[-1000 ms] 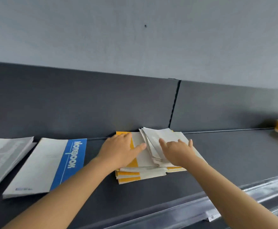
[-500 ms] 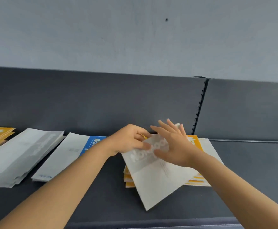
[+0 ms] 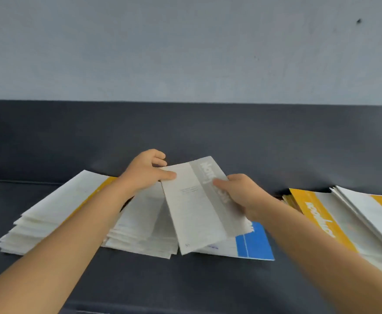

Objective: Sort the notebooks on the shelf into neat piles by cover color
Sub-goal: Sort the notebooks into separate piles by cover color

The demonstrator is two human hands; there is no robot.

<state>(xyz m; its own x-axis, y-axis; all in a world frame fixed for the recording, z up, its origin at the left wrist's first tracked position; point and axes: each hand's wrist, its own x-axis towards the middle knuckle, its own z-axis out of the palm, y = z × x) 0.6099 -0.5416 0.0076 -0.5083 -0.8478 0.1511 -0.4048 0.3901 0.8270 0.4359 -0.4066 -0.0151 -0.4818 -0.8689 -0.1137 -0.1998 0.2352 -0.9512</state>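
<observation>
On the dark shelf (image 3: 185,284) we see a blue notebook (image 3: 254,245) lying nearest, between a grey pile (image 3: 140,232) and a yellow pile (image 3: 321,220). Above them, the left hand (image 3: 147,174) and the right hand (image 3: 242,194) each pinch one tilted grey notebook (image 3: 196,214).

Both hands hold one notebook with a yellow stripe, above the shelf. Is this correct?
No. In the head view the notebook has a gray stripe, not yellow. The left hand and right hand do hold it above the shelf.
</observation>
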